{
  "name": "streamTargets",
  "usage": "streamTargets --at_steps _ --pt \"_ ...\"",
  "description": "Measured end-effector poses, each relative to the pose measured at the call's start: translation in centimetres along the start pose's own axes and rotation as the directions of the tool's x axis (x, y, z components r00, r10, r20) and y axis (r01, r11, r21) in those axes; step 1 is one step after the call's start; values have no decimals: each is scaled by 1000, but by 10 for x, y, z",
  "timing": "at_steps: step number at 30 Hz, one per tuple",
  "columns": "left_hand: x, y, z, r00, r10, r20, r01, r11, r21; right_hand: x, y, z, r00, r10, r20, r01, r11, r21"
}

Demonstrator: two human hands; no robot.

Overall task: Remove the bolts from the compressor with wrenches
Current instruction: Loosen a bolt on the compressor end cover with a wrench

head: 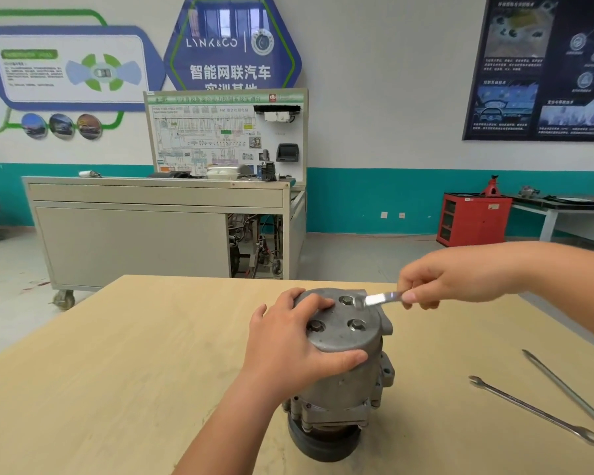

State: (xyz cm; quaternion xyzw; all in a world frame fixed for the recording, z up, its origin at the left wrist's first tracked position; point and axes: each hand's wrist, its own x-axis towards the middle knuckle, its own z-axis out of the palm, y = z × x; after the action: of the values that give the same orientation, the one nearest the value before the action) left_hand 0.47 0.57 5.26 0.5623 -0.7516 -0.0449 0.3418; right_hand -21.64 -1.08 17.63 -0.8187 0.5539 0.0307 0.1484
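While the pale wood-grain desk [117, 371] is carrying everything, the compressor [343, 382], a dull grey cast-metal cylinder, is standing upright near its middle on a black round pulley. The left grip [288, 344] is curling round the compressor's top rim, fingers lying over the flat face. The right grip [436, 282] is pinching a shiny flat wrench [381, 298], whose blurred head is resting at the face's far right edge. Two long steel wrenches [532, 411] are lying apart to the right. Three hexagonal bolts [357, 325] are sitting in round recesses.
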Motion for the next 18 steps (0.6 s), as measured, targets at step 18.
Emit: streamTargets --at_steps 18 --pt "2 1 6 998 35 -60 -33 999 36 -22 -44 66 993 -7 114 -106 318 942"
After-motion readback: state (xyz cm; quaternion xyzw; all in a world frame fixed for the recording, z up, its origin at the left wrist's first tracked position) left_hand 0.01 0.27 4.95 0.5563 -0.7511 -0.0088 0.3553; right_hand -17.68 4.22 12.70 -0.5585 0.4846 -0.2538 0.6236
